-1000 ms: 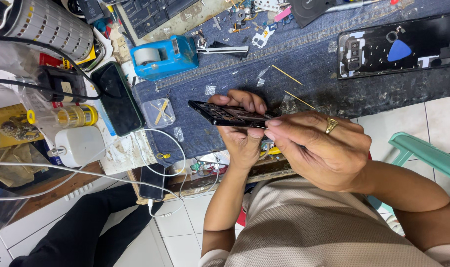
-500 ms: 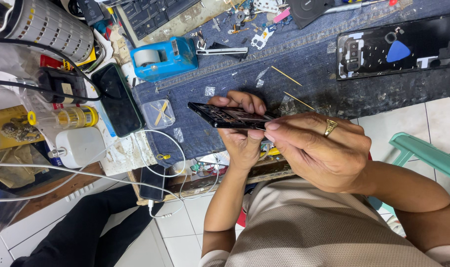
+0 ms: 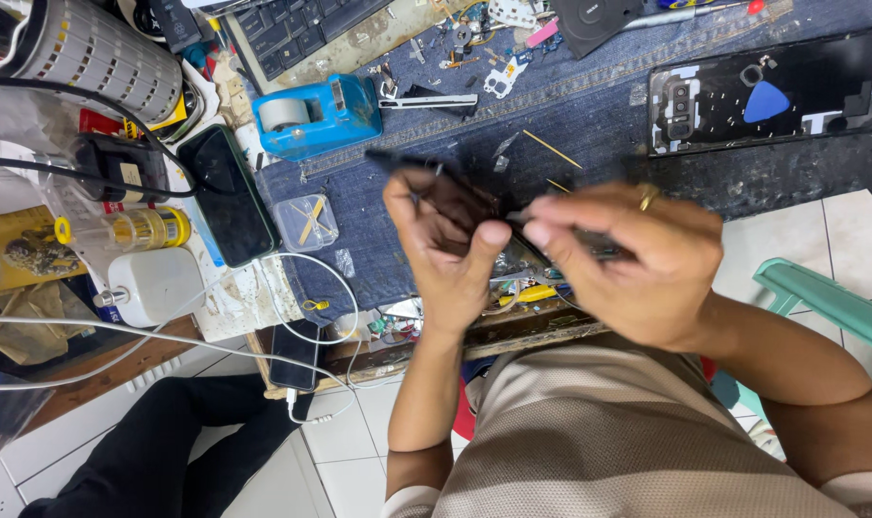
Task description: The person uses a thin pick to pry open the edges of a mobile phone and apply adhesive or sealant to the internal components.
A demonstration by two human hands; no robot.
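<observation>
My left hand and my right hand hold a thin black phone part between them, above the denim-covered bench. The picture is blurred by motion here. The part's dark edge sticks out to the upper left of my left hand. The thumb and forefinger of my right hand pinch at its middle, and a gold ring shows on that hand. A black phone back cover with a blue triangular pick lies at the bench's right.
A blue tape dispenser stands at the bench's left, next to a black phone and a small clear box. White cables, bottles, a keyboard and small loose parts crowd the left and back. A teal chair is at right.
The black part was held flat and still before; now both hands have turned and shifted with it, and they are blurred. The camera view has also moved slightly.
</observation>
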